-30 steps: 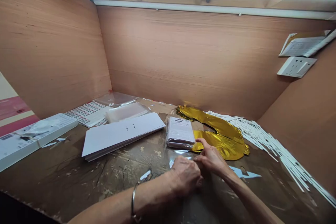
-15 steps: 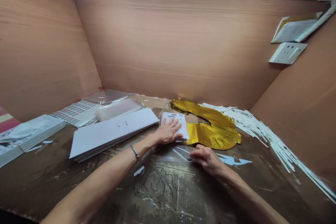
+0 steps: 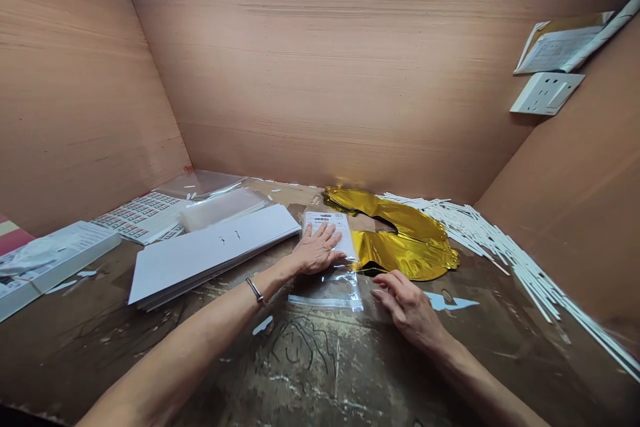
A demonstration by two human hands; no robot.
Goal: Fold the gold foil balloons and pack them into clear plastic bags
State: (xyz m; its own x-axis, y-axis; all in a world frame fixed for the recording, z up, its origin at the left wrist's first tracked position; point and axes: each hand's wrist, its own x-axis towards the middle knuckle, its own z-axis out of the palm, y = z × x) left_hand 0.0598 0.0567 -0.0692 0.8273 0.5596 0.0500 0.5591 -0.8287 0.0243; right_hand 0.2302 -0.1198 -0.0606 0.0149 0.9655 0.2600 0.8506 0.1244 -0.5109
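Observation:
In the head view a clear plastic bag [image 3: 325, 288] lies on the worktable with a printed white card [image 3: 345, 232] inside its upper part. My left hand [image 3: 319, 250] rests flat on the bag over the card, fingers spread. The bag's lower end, with a pale strip across it, lies flat and uncovered. To its right, my right hand [image 3: 407, 303] hovers apart from the bag, fingers loosely bent and parted, holding nothing that I can see. A flat gold foil balloon [image 3: 415, 257] lies just beyond my right hand, its near end touching the bag.
A stack of white sheets [image 3: 200, 257] lies left of the bag, with clear bags [image 3: 225, 207] and label sheets [image 3: 143, 213] behind it. Many thin white sticks [image 3: 480, 233] spread along the right wall. A white box [image 3: 60, 260] sits far left; a blue-white scrap [image 3: 453, 302] lies right.
My right hand has let go of the bag's lower right edge and moved slightly right. The bag's end now lies flat. My left hand stays on it.

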